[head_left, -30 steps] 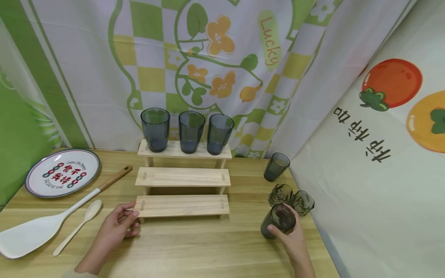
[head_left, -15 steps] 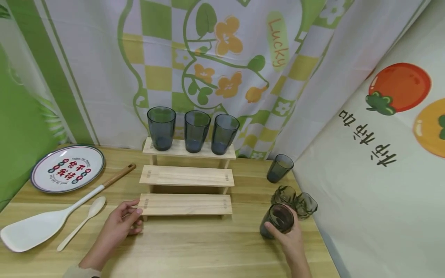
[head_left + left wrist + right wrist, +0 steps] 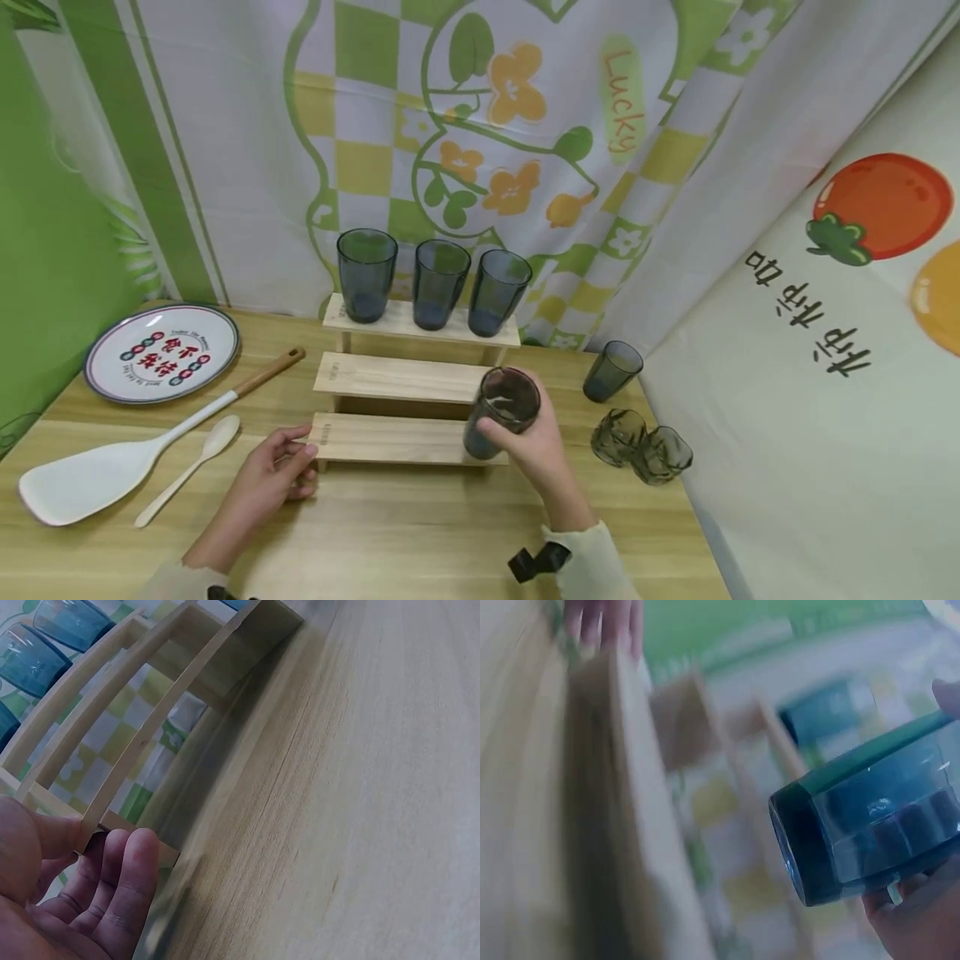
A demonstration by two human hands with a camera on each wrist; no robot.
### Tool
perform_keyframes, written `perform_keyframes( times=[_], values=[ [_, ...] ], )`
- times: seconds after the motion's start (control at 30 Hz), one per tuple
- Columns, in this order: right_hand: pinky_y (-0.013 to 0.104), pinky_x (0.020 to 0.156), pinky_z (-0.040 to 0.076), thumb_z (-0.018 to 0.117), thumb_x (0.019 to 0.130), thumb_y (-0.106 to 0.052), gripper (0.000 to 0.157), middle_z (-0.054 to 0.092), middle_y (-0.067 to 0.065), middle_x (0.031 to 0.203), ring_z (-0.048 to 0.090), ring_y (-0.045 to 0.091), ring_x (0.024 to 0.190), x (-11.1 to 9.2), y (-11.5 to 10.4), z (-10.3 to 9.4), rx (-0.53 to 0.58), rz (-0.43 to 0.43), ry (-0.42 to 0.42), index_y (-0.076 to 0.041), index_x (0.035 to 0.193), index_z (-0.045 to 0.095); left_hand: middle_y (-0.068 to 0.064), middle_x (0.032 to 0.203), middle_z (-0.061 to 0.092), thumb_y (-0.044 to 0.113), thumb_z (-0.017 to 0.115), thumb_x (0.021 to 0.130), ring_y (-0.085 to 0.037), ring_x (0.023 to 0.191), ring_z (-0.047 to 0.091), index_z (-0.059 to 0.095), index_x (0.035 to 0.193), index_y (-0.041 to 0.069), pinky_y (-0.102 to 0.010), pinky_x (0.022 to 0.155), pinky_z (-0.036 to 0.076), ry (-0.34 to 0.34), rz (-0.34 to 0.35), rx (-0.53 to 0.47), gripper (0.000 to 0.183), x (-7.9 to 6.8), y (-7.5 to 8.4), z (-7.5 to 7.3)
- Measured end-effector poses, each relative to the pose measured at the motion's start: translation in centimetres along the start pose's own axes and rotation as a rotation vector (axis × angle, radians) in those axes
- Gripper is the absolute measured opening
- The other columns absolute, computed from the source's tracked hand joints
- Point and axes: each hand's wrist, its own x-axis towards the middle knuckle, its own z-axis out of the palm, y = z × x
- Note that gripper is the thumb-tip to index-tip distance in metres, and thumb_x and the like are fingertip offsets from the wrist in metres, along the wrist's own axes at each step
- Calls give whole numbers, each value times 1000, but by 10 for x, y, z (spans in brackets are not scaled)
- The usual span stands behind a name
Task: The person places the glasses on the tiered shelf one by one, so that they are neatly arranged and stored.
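Right hand (image 3: 536,442): your fingers are clamped around a dark tinted glass (image 3: 489,423), thumb on the near side, mouth upward. Location of that glass: in the air at the right end of the lower boards, its underside edge exposed in the right wrist view, where the wood is blurred. Left hand (image 3: 273,471): your thumb and fingers pinch the left end of the lowest board, the remaining fingers curled beneath it. Wooden rack (image 3: 390,437): pale, three stepped tiers, standing on the wood-grain counter (image 3: 390,537) before you. Top tier: left tumbler (image 3: 367,279), middle tumbler (image 3: 439,287) and right tumbler (image 3: 498,296), blue-grey, upright, in one row, the last two set closest together. Counter, to the right of your rack: one lone tumbler (image 3: 613,372) toward the back; in front of it, a short faceted glass (image 3: 618,437) and its match (image 3: 662,456), side by side, contact between them not tellable. Counter, to the left: white plate (image 3: 161,354), dark-rimmed, red characters, at the rear; white spatula (image 3: 142,457) with wooden handle, lying diagonally; pale spoon (image 3: 199,461), near your left hand. Backdrop: printed curtain (image 3: 247,167) lettered "Lucky"; at right, white sheet (image 3: 750,433) with a tomato picture.
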Motion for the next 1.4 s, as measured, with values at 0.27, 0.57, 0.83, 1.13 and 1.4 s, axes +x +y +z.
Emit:
perform_keyframes(
  times=[0.27,0.57,0.83,1.13,1.4],
  values=[
    [42,94,57,88,82,-35,78,54,3,134,55,22,120,73,-10,101,-43,62,-102,-26,147,45,-18,112,55,11,60,104,-21,81,66,43,144,-4,-38,70,65,25,-14,-22,46,1,-1,2],
    [39,99,52,85,80,-51,87,54,-8,133,54,11,120,92,5,165,-163,77,44,-26,149,38,-20,115,55,16,61,104,-25,83,66,45,144,-2,-39,71,65,32,-10,-9,46,2,-3,3],
    [45,103,49,85,78,-55,99,48,-4,140,52,15,124,89,9,176,-233,76,86,-26,154,30,-20,116,55,15,61,104,-24,84,66,44,144,-3,-39,72,65,30,-14,-19,47,1,-3,2],
    [41,106,46,84,82,-48,99,35,-4,145,42,14,127,77,11,165,-282,66,33,-28,157,22,-20,117,54,13,60,104,-24,85,66,43,145,-2,-39,73,65,28,-20,-15,47,-1,-3,1],
    [38,100,49,82,85,-46,91,38,-8,139,44,13,119,77,13,162,-306,43,19,-34,153,25,-20,119,54,13,60,105,-24,86,66,40,147,-2,-39,74,65,16,-32,0,50,1,-1,2]
  ],
)
